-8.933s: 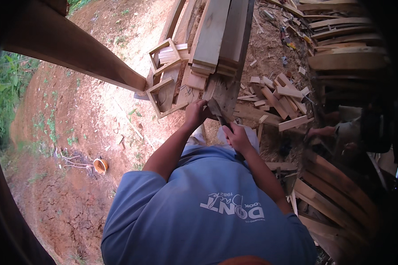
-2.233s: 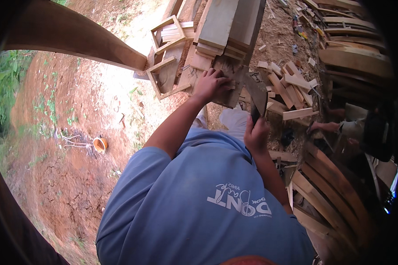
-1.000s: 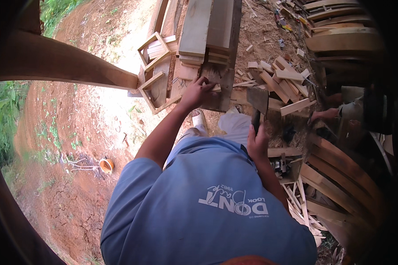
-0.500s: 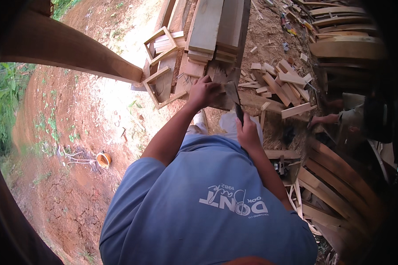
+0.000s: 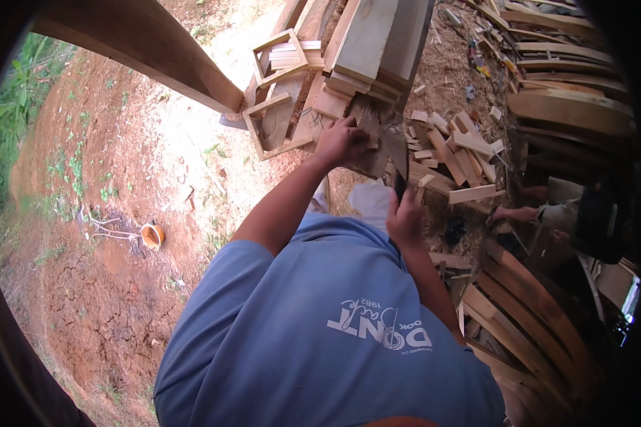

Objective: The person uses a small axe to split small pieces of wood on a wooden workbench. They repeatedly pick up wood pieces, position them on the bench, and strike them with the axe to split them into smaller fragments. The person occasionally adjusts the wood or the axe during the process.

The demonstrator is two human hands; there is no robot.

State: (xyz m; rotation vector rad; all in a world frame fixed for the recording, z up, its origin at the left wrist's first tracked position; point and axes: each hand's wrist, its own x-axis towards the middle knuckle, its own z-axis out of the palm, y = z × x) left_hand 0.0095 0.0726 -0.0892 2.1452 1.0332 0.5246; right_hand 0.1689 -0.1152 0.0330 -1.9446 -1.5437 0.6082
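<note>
My right hand (image 5: 405, 215) is closed round the dark handle of a broad-bladed knife (image 5: 399, 158), its blade pointing away from me. To its left, my left hand (image 5: 342, 144) has its fingers curled at a small wood piece (image 5: 369, 134), mostly hidden by the hand, on the worn wooden bench (image 5: 372, 165). Just beyond, long planks (image 5: 367, 43) lie stacked on the bench. Left of the stack are light wooden frames (image 5: 268, 147), one with several thin slats inside.
Offcuts (image 5: 463, 153) are heaped right of the bench. Curved timbers (image 5: 570, 107) line the far right, with more (image 5: 530, 306) nearer. Another person's hand (image 5: 513, 214) shows at the right. A thick post (image 5: 157, 60) slants in at the left, and an orange bucket (image 5: 152, 236) stands on the dirt.
The view has shifted, so the bench and post sit differently. The knife's blade has swung, now showing more of its broad side. My left hand stays at the wood on the bench.
</note>
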